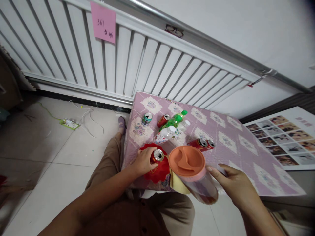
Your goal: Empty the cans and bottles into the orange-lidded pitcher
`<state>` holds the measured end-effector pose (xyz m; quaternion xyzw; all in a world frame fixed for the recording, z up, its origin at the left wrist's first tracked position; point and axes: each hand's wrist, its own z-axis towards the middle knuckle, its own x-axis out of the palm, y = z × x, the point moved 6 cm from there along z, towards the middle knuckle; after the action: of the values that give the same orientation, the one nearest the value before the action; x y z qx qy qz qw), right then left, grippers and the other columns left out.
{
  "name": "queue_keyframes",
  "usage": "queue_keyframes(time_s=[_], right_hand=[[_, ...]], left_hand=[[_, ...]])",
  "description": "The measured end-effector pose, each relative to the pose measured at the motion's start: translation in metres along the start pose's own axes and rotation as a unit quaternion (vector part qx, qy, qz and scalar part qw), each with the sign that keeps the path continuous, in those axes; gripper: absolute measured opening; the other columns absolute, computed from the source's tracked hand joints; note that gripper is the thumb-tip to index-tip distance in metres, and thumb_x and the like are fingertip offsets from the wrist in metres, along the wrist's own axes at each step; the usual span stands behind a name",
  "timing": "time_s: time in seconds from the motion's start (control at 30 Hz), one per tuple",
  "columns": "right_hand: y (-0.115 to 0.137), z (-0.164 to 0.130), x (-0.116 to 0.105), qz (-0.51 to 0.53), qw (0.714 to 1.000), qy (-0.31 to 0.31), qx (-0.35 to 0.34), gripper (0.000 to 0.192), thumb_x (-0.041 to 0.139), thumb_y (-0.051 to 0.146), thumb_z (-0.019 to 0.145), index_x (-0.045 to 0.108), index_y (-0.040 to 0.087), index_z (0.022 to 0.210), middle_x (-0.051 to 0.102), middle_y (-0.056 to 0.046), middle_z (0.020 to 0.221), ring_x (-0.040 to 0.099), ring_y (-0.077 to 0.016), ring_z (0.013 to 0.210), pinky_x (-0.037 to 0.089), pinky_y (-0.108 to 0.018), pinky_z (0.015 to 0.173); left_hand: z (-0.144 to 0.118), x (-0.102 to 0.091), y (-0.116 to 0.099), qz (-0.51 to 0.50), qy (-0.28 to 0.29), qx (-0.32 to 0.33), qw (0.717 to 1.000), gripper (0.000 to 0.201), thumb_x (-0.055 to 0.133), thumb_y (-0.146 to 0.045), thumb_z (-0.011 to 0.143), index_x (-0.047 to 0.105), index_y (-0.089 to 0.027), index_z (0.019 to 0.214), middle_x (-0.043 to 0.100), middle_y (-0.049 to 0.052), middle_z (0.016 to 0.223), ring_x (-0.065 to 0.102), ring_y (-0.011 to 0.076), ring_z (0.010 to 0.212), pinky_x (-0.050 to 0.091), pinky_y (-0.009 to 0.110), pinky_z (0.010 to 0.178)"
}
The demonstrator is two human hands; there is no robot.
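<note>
the left hand curls round a red can, thumb on one side and fingers on the other, over a red scalloped plate near the left end of the table's near edge; whether the can rests on the plate i cannot tell. the right hand is closed round the handle of a clear pitcher, which leans with its orange lid beside the can, its base out past the near edge, brown liquid low inside. a yellow cloth sits at that edge, partly hidden by the pitcher. just behind the plate a white bottle stands in the way, partly covering green bottles; a teal can is by the left edge. two more red cans lie beyond the lid. a radiator lines the far edge.
</note>
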<state>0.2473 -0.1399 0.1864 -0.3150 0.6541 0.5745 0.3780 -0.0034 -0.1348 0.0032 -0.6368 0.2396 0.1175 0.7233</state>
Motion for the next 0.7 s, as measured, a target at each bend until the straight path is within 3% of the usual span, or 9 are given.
queue_keyframes(time_s=[0.23, 0.43, 0.7], right_hand=[[-0.0023, 0.0010, 0.0000, -0.017, 1.000, -0.004, -0.014, 0.050, 0.067, 0.070, 0.062, 0.065, 0.021, 0.052, 0.054, -0.001, 0.053, 0.049, -0.0165, 0.052, 0.041, -0.027, 0.046], [-0.0005, 0.0005, -0.0003, -0.016, 0.999, -0.017, -0.047, 0.050, 0.067, 0.067, 0.066, 0.056, 0.022, 0.048, 0.045, 0.002, 0.050, 0.042, -0.0133, 0.049, 0.036, -0.026, 0.043], [-0.0007, 0.0010, 0.0021, -0.027, 1.000, 0.000, -0.014, 0.049, 0.063, 0.069, 0.064, 0.059, 0.021, 0.051, 0.046, 0.001, 0.053, 0.043, -0.0145, 0.052, 0.037, -0.027, 0.046]], left_hand=[[0.0005, 0.0010, 0.0008, 0.000, 0.001, -0.002, 1.000, 0.069, 0.078, -0.023, 0.078, 0.047, -0.025, 0.139, 0.057, 0.011, 0.147, 0.053, 0.0309, 0.136, 0.033, 0.054, 0.119], [0.0004, 0.0006, 0.0005, -0.003, 0.003, -0.005, 1.000, 0.069, 0.078, -0.022, 0.078, 0.047, -0.026, 0.139, 0.057, 0.011, 0.148, 0.053, 0.0310, 0.136, 0.033, 0.054, 0.119], [0.0006, 0.0010, 0.0015, 0.000, 0.002, -0.005, 1.000, 0.070, 0.078, -0.023, 0.077, 0.047, -0.027, 0.139, 0.057, 0.010, 0.147, 0.053, 0.0308, 0.136, 0.033, 0.054, 0.120]])
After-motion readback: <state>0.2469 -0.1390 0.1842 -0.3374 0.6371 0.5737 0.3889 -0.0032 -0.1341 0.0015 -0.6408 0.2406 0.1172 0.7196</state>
